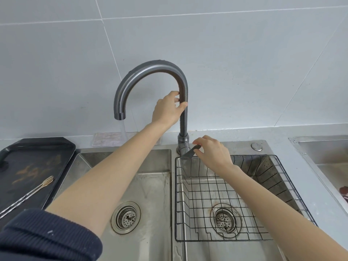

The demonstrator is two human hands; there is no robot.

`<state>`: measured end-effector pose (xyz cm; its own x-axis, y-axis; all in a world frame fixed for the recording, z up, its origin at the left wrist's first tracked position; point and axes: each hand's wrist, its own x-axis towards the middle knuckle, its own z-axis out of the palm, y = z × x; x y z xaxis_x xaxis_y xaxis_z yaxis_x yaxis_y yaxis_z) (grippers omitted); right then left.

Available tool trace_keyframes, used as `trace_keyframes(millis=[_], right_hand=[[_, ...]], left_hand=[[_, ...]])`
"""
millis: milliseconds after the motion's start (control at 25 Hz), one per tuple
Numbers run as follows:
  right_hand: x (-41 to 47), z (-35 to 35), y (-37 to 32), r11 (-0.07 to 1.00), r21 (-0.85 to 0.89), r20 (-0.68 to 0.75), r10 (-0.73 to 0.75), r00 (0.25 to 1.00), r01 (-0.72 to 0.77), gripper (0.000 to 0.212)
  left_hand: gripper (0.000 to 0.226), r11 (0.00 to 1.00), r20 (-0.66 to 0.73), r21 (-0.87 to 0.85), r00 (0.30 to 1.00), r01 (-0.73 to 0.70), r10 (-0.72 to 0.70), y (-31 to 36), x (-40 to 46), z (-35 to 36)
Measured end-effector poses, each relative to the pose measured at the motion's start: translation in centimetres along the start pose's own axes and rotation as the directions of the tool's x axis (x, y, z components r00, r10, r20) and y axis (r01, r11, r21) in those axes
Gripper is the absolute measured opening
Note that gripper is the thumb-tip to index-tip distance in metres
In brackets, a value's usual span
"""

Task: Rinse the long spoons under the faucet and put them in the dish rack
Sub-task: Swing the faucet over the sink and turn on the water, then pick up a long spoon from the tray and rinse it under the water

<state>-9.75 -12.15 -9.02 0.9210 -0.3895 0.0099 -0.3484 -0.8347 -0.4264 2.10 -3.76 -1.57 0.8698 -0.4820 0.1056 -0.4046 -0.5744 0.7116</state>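
Note:
A tall grey gooseneck faucet (150,70) stands behind the divide of a double steel sink, its spout over the left basin (150,185). Water (123,129) runs from the spout. My left hand (167,108) is wrapped around the faucet's upright neck. My right hand (212,151) pinches the faucet's lever handle (190,151) at its base. A black wire dish rack (207,194) sits in the right basin with nothing in it. On a black tray (28,166) at the far left lie long-handled utensils (28,194); one shows a gold fork-like tip.
A pale cloth (107,139) lies on the ledge behind the left basin. A round button (256,146) sits on the sink deck at the right. Another steel basin (329,157) is at the far right, with a dark red object (344,193) at the frame edge.

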Motion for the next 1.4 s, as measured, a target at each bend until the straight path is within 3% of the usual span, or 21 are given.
trace_keyframes(millis=[240, 600, 880, 1400], right_hand=[[-2.7, -0.9, -1.6, 0.995, -0.084, 0.033, -0.05, 0.998, 0.052, 0.048], [-6.1, 1.1, -5.5, 0.983, -0.154, 0.109, -0.086, 0.99, 0.102, 0.063], [-8.0, 4.6, -10.6, 0.977, -0.173, 0.199, -0.089, 0.976, 0.125, 0.07], [-8.0, 10.8, -19.5, 0.974, -0.135, 0.247, -0.143, 0.958, 0.181, 0.059]], left_hand=[[0.061, 0.949, 0.203, 0.311, 0.979, -0.052, -0.013, -2.3, -4.6, -1.0], [0.068, 0.949, 0.333, 0.303, 0.943, -0.081, -0.026, -6.7, -11.8, -4.8], [0.071, 0.884, 0.331, 0.456, 0.942, -0.105, -0.059, -11.9, -15.2, -8.7], [0.069, 0.831, 0.28, 0.554, 0.949, -0.04, -0.142, -23.6, -18.5, -15.3]])
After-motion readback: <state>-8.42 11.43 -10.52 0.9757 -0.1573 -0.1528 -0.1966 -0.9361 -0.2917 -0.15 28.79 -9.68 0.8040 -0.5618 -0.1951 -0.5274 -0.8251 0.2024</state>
